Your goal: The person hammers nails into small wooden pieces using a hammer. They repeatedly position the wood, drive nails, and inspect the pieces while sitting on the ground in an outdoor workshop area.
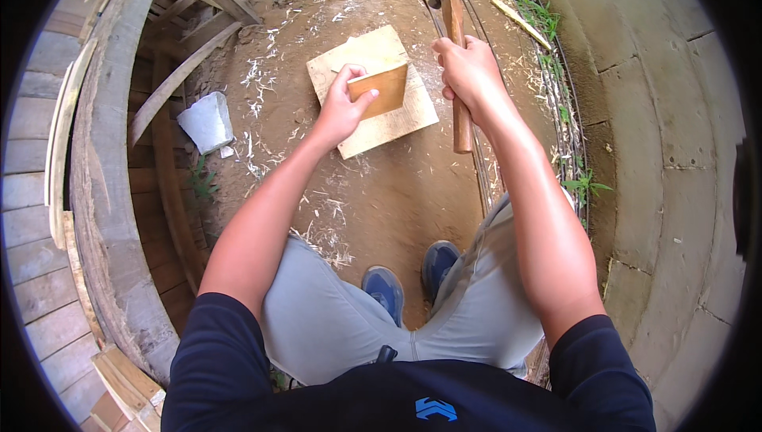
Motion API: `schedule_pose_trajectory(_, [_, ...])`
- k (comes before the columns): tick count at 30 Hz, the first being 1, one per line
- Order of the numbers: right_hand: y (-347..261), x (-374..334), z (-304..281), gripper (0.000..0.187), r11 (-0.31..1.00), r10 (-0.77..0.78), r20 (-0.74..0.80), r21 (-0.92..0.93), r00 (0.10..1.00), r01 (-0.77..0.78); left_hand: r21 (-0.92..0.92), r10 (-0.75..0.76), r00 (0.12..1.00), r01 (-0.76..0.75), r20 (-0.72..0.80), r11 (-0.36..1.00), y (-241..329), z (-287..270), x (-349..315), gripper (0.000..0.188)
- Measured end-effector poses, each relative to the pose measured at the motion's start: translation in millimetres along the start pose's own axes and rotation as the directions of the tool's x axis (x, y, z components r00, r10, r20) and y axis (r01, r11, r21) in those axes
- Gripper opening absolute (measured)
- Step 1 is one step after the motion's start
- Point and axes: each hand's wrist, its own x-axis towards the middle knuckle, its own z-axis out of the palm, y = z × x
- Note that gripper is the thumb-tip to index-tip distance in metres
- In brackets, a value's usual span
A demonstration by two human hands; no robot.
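My left hand [347, 107] is closed on a small wooden board [385, 91], thumb on its near face and fingers behind. The board stands on edge over a larger pale wooden board [397, 132] that lies on the dirt. To the right, my right hand [470, 71] grips a claw hammer [453, 19] by its wooden handle. The dark metal head points away from me, up at the far end, and the handle's butt sticks out below my fist. The hammer is apart from both boards.
Wood shavings litter the dirt floor [373, 206]. A whitish stone block [207, 123] lies at left, beside a long timber beam [107, 138] and loose wood strips. Thin rods or cables and green weeds run along the stone wall [659, 115] at right. My shoes are close in front.
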Motion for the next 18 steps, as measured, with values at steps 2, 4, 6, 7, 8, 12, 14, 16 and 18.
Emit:
schedule_pose_trajectory(2, [-1,-15,-11,0.03,0.999,-0.04,0.022,-0.025,0.999,0.04,-0.047,-0.074,0.996,0.076,0.043,0.996,-1,15,-3,0.034])
schedule_pose_trajectory(4, [-2,-38,-26,0.032,0.995,-0.075,0.027,-0.064,0.997,0.076,-0.022,0.016,0.998,-0.015,0.054,1.0,-2,33,-5,0.035])
schedule_pose_trajectory(6, [-3,-66,-35,0.034,0.989,-0.107,0.023,-0.101,0.994,0.109,0.2,0.084,0.993,-0.099,0.08,0.975,-9,39,-7,0.033])
schedule_pose_trajectory(7, [1,-75,-36,0.034,0.981,-0.119,0.022,-0.15,0.993,0.121,0.218,0.031,0.995,-0.052,0.096,0.974,-18,37,-6,0.033])
schedule_pose_trajectory(8, [5,-83,-36,0.034,0.971,-0.132,0.022,-0.199,0.991,0.134,0.237,-0.022,0.994,-0.005,0.111,0.972,-26,34,-5,0.033])
schedule_pose_trajectory(12, [34,-114,-40,0.034,0.884,-0.176,0.026,-0.436,0.984,0.169,0.232,-0.038,0.994,0.014,0.099,0.973,-11,40,-11,0.032])
schedule_pose_trajectory(14, [39,-127,-35,0.034,0.866,-0.178,-0.017,-0.478,0.984,0.148,0.221,-0.047,0.991,0.019,0.125,0.975,-9,40,-19,0.032])
schedule_pose_trajectory(16, [37,-135,-32,0.035,0.832,-0.152,-0.035,-0.545,0.988,0.108,0.214,-0.05,0.987,0.017,0.15,0.977,-11,38,-26,0.032])
schedule_pose_trajectory(18, [41,-137,-28,0.036,0.834,-0.144,-0.036,-0.543,0.989,0.102,0.228,-0.054,0.993,0.03,0.102,0.973,-16,34,-29,0.034])
